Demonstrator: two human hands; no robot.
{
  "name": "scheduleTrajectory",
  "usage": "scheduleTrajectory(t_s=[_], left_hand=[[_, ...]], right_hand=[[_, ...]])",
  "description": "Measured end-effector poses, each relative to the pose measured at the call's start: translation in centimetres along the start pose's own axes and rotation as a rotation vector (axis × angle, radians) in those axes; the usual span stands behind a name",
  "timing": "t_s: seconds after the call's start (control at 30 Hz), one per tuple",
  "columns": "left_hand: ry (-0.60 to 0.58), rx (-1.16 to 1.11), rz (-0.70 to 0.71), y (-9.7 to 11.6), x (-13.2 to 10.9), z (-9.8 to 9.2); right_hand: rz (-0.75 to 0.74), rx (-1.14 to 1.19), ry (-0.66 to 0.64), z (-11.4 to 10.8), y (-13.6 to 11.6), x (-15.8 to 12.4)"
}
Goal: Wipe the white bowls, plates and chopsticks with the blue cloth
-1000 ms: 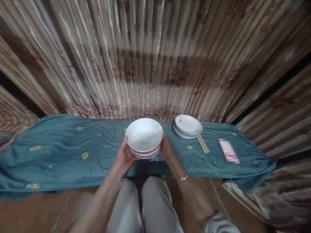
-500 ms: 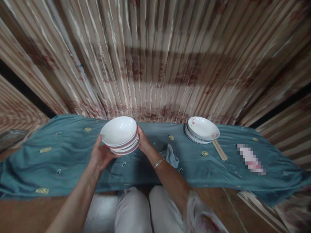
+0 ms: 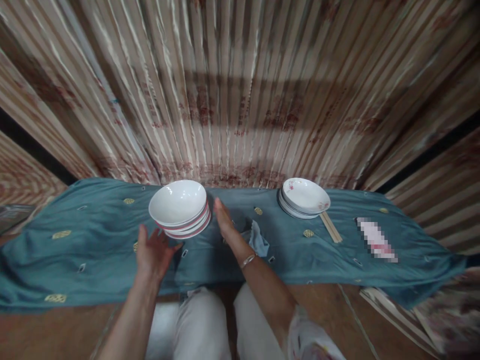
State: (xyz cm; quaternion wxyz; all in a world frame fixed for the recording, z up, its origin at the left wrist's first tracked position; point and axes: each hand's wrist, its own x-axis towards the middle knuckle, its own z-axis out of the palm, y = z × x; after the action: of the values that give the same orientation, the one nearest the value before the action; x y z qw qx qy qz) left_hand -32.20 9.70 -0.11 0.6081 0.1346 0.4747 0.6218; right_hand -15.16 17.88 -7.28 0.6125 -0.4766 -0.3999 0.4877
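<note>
No text, brand or number legible. Behind the bowl stack [image 3: 178, 202] and to its right, the curtain [image 3: 225, 65] bears reddish character-like marks, too blurred to read. Well right of the bowl stack, a pink-and-white item [image 3: 376, 239] is pixelated, unreadable.

Pale chopsticks [image 3: 331, 228] lie beside a plate stack [image 3: 304, 198].

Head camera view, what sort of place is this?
Perhaps a curtained-off dining or tableware-sorting corner, though I can't be certain. A long table under a green cloth holds stacked white bowls and stacked floral plates, with a pleated, patterned curtain behind.
</note>
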Motion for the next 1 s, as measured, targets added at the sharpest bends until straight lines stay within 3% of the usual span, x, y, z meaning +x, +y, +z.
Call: scheduleTrajectory(t_s=[0.1,0.17,0.33,0.47,0.63,0.77,0.9,1.0], left_hand=[[0.137,-0.042,0.048,-2.4,-2.7,-0.5],[0.159,-0.041,0.107,-4.0,-4.7,-0.4],[-0.076,0.074,0.227,-6.5,-8.1,2.8],[-0.257,0.177,0.182,-8.5,-8.7,6.3],[-0.442,0.275,0.089,-12.7,-7.9,9.8],[-0.528,0.307,0.039,-16.3,-6.9,13.6],[-0.553,0.303,-0.152,-19.7,-5.9,18.1],[-0.577,0.288,-0.215,-21.9,-5.0,21.0]], right_hand=[[-0.047,-0.119,0.135,-5.1,-1.9,-2.5],[-0.123,-0.191,0.240,-9.3,-3.4,-4.4],[-0.350,-0.447,0.514,-19.6,-6.9,-8.0],[-0.378,-0.612,0.661,-25.1,-9.3,-8.2],[-0.407,-0.666,0.815,-29.3,-11.0,-5.6],[-0.195,-0.378,0.948,-31.2,-9.8,-4.0],[-0.100,-0.209,0.905,-31.8,-7.6,-3.1],[-0.092,-0.032,0.825,-32.1,-6.8,-2.5]])
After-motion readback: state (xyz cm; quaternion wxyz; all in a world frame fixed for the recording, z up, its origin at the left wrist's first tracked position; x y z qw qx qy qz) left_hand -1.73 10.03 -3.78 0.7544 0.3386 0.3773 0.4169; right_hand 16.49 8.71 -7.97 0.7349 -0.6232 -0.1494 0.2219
